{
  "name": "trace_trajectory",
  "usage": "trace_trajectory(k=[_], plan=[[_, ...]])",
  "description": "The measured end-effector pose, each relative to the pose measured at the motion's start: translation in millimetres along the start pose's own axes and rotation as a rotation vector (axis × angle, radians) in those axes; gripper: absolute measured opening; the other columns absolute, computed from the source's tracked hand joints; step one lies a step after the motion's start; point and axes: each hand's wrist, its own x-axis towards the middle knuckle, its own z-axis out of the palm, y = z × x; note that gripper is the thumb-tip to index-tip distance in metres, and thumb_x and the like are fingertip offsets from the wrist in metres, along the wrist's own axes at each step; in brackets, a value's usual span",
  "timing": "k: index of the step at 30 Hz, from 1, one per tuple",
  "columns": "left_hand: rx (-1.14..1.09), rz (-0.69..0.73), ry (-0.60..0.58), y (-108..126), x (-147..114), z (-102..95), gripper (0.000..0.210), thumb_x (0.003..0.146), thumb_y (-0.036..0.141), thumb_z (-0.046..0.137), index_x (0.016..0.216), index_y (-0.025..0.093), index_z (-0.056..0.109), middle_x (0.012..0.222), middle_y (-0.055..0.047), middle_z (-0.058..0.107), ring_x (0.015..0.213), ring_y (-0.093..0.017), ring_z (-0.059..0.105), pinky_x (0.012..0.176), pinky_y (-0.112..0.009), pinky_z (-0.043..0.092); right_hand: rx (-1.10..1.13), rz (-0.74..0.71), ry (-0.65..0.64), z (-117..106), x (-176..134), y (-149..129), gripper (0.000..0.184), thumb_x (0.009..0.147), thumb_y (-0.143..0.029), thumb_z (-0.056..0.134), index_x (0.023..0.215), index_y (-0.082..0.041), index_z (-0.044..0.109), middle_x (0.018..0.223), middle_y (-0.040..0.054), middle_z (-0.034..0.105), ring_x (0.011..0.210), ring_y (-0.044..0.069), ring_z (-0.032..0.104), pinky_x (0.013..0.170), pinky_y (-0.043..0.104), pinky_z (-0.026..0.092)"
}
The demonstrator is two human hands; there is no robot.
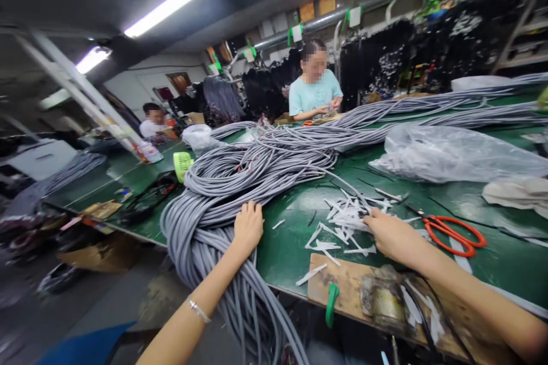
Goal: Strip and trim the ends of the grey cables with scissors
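Observation:
A large bundle of grey cables (240, 168) lies looped across the green table and hangs over its front edge. My left hand (248, 225) is closed over cables at the near side of the bundle, its fingertips partly hidden. On the right, my right hand (383, 231) pinches a single grey cable (349, 185) that runs out from the bundle. Beneath and beside that hand is a pile of white strips (342, 214). Scissors with orange handles (456, 234) lie to its right.
A wooden board (319, 282) with a small metal device (387, 299) and a green clamp lever (331, 302) sits at the table's front edge. Clear plastic bags (462, 151) lie at the right. Across the table a co-worker (317, 91) handles something small; another person (153, 122) is farther left.

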Motion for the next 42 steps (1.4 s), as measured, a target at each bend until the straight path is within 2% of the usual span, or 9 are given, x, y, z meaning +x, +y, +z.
trace_trajectory(k=[4, 10, 20, 26, 30, 34, 37, 39, 42], plan=[[0.0, -0.009, -0.002, 0, 3, 1.3, 0.028, 0.085, 0.024, 0.053, 0.111, 0.014, 0.053, 0.112, -0.009, 0.054, 0.103, -0.023, 0.052, 0.083, -0.041, 0.044, -0.129, 0.043, -0.034, -9, -1, 18, 0.033, 0.074, 0.0, 0.037, 0.098, -0.013, 0.057, 0.096, 0.0136, 0.051, 0.067, 0.022, 0.062, 0.055, 0.029, 0.032], [-0.03, 0.036, -0.025, -2, 10, 6.5, 0.029, 0.086, 0.028, 0.052, 0.113, 0.015, 0.053, 0.114, -0.009, 0.055, 0.097, -0.021, 0.057, 0.08, -0.042, 0.048, -0.131, 0.189, 0.026, -33, -11, 34, 0.024, 0.085, -0.027, 0.041, 0.101, -0.018, 0.057, 0.095, 0.0128, 0.057, 0.075, 0.03, 0.062, 0.055, 0.032, 0.032], [-0.243, 0.094, -0.037, 0, 22, 9.8, 0.027, 0.086, 0.029, 0.053, 0.109, 0.014, 0.054, 0.109, -0.008, 0.057, 0.092, -0.02, 0.058, 0.078, -0.04, 0.049, 0.037, 0.21, 0.002, -37, -10, 17, 0.028, 0.082, -0.041, 0.045, 0.093, -0.026, 0.065, 0.083, 0.0111, 0.068, 0.083, 0.033, 0.063, 0.06, 0.033, 0.038], [-0.501, 0.104, 0.082, -41, 16, -28.7, 0.035, 0.09, 0.036, 0.035, 0.07, 0.015, 0.056, 0.058, 0.001, 0.051, 0.056, -0.013, 0.051, 0.055, -0.024, 0.041, -0.003, 0.242, 0.035, -30, 2, 23, 0.029, 0.078, -0.037, 0.052, 0.099, -0.021, 0.064, 0.09, 0.0154, 0.067, 0.084, 0.034, 0.063, 0.063, 0.035, 0.041], [-0.682, 0.071, 0.223, -64, -3, -65.8, 0.043, 0.093, 0.036, 0.014, 0.098, 0.015, 0.051, 0.055, 0.004, 0.038, 0.046, -0.011, 0.039, 0.044, -0.02, 0.033, 0.234, 0.126, 0.12, -26, 5, 16, 0.032, 0.087, -0.031, 0.036, 0.082, -0.019, 0.066, 0.072, 0.0095, 0.066, 0.068, 0.023, 0.062, 0.059, 0.028, 0.039], [-0.927, 0.293, 0.258, -14, -13, -80.5, 0.033, 0.091, 0.029, 0.033, 0.114, 0.018, 0.053, 0.062, 0.001, 0.05, 0.052, -0.012, 0.046, 0.052, -0.022, 0.038, 0.554, -0.063, 0.211, -27, -1, -12, 0.031, 0.09, -0.029, 0.035, 0.091, -0.019, 0.064, 0.062, 0.0004, 0.06, 0.056, 0.013, 0.053, 0.055, 0.021, 0.037], [-0.954, 0.604, 0.108, 46, -15, -71.4, 0.029, 0.089, 0.02, 0.037, 0.108, 0.018, 0.06, 0.076, -0.005, 0.061, 0.066, -0.015, 0.055, 0.061, -0.024, 0.043, 0.84, -0.067, 0.309, -28, -7, -32, 0.031, 0.081, -0.039, 0.052, 0.1, -0.017, 0.062, 0.055, -0.0038, 0.053, 0.044, 0.009, 0.041, 0.044, 0.02, 0.031], [-0.964, 0.609, 0.131, 74, -16, -61.9, 0.026, 0.088, 0.017, 0.04, 0.102, 0.017, 0.062, 0.074, -0.005, 0.061, 0.063, -0.015, 0.054, 0.06, -0.025, 0.042, 0.95, -0.04, 0.356, -27, -8, -41, 0.03, 0.079, -0.038, 0.056, 0.098, -0.017, 0.064, 0.06, -0.0028, 0.056, 0.042, 0.007, 0.038, 0.042, 0.019, 0.029], [-1.058, 0.535, 0.161, 88, -21, -50.2, 0.023, 0.089, 0.017, 0.042, 0.099, 0.016, 0.062, 0.068, -0.002, 0.057, 0.058, -0.013, 0.051, 0.057, -0.023, 0.04, 1.031, 0.004, 0.381, -26, -1, -47, 0.024, 0.076, -0.034, 0.058, 0.09, -0.016, 0.066, 0.066, -0.0011, 0.06, 0.042, 0.006, 0.039, 0.041, 0.018, 0.03]])
